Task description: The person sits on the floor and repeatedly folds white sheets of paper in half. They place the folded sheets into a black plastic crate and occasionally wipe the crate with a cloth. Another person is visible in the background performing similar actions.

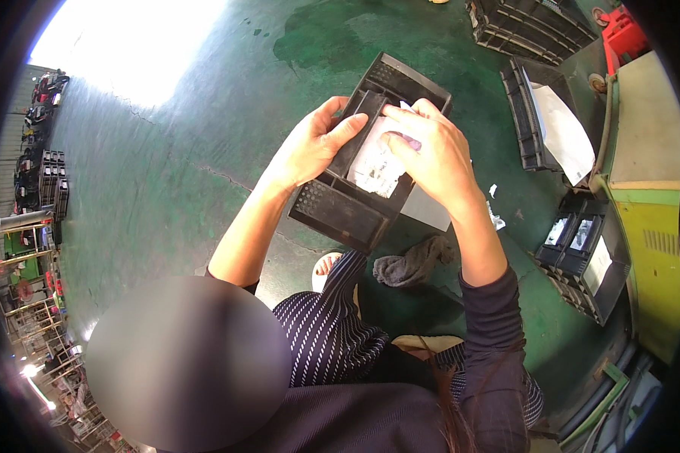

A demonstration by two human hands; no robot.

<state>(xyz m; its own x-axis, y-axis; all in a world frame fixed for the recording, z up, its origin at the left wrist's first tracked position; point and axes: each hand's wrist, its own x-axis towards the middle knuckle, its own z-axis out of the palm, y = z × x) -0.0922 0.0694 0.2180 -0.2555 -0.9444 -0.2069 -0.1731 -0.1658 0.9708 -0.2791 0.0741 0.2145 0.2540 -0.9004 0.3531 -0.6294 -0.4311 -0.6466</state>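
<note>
Head view: looking down at a boxy black tray [336, 214] held up in front of the person, over a shiny green floor [166, 200].
Left hand [308, 151]: snug hold on the tray's side, thumb laid over a dark bar [353, 151], other fingers curled round it.
Right hand [437, 147]: fingers bent over the white sheet [374, 167] in the tray's middle, with a small gap between thumb and fingertips. Honestly can't tell if they're pinching anything.
Step in hand: my read is fiddly fingertip work on that sheet, left side steadying, right side doing the fine stuff.
Next move: I'd say it calls for a steady tray and a light touch, since the sheet could crease.
Tray and sheet: tray looks like hard plastic, little holes dotted near both ends. Sheet seems thin, pale with greyish marks.
By the feet: crumpled grey rag [412, 261], soft and kinda fuzzy looking.
Off to the right: a ribbed black crate [516, 113] with curled white paper [567, 140], plus a lower crate [613, 283] holding dark pieces [578, 260] with pale patches.
</note>
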